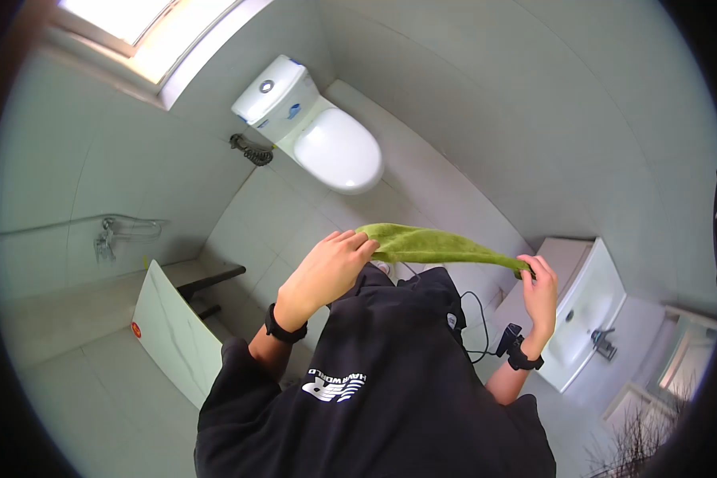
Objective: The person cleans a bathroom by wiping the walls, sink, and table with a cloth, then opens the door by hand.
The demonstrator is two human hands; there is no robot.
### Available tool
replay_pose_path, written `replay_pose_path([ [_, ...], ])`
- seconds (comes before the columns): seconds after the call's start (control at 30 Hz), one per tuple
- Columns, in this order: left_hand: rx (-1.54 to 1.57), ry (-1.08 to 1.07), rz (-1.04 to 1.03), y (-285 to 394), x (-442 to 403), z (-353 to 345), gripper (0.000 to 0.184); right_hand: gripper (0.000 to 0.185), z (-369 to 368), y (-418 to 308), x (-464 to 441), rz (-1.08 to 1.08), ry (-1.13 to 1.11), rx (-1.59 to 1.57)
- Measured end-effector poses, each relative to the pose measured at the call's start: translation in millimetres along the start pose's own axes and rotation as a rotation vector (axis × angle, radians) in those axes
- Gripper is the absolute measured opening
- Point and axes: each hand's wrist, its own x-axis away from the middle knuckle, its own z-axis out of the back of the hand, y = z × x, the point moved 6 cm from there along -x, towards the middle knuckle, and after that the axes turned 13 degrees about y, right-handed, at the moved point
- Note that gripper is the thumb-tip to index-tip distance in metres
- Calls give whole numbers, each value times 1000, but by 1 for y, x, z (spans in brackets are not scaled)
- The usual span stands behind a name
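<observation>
A green cloth (434,244) stretches between my two hands in front of my waist, slightly sagging and narrowing toward the right. My left hand (331,267) is closed around its wider left end, with the fingers folded over the fabric. The narrow right end is pinched by my right hand (540,287), thumb and fingers together. Each wrist wears a black band, and a small dark device sits beside the right one. Below the cloth, my dark shirt and trousers fill the lower middle of the view.
Ahead stands a white toilet (338,151) with its lid down, a coiled dark hose (252,151) beside it. To the right is a white washbasin (585,315) with a tap (604,342). A marble-patterned panel (171,334) and a wall shower tap (107,235) are on the left.
</observation>
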Motion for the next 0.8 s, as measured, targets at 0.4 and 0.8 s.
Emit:
replay_pose_path([
  [0.4, -77, 344, 649, -93, 132, 46, 17, 18, -135, -147, -124, 407, -315, 79],
  [0.8, -236, 721, 1007, -156, 182, 89, 13, 13, -299, -283, -204, 633, -513, -1],
])
